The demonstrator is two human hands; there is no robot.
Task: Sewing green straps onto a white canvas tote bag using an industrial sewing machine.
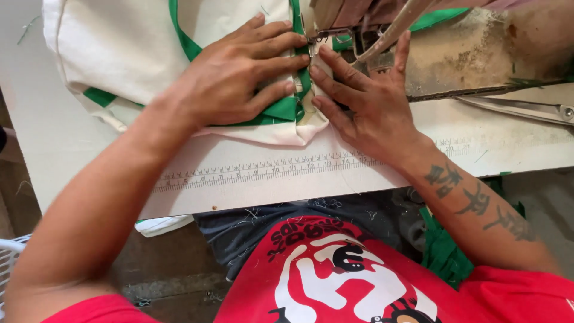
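My left hand (236, 78) lies flat, fingers spread, on cream fabric (128, 42) edged with green binding tape (286, 109). It presses the folded seam just left of the sewing machine's presser foot (323, 37). My right hand (371, 98) rests palm down on the fabric's right edge, fingertips against the green tape in front of the needle area. Neither hand grips anything; both press the cloth onto the white table (251, 185).
A printed ruler strip (269, 167) runs along the table's front. The worn sewing machine bed (478, 54) sits at the top right, with scissors (526, 109) lying beside it. Green fabric scraps (442, 251) hang below the table on the right. A white basket (9, 257) is at the lower left.
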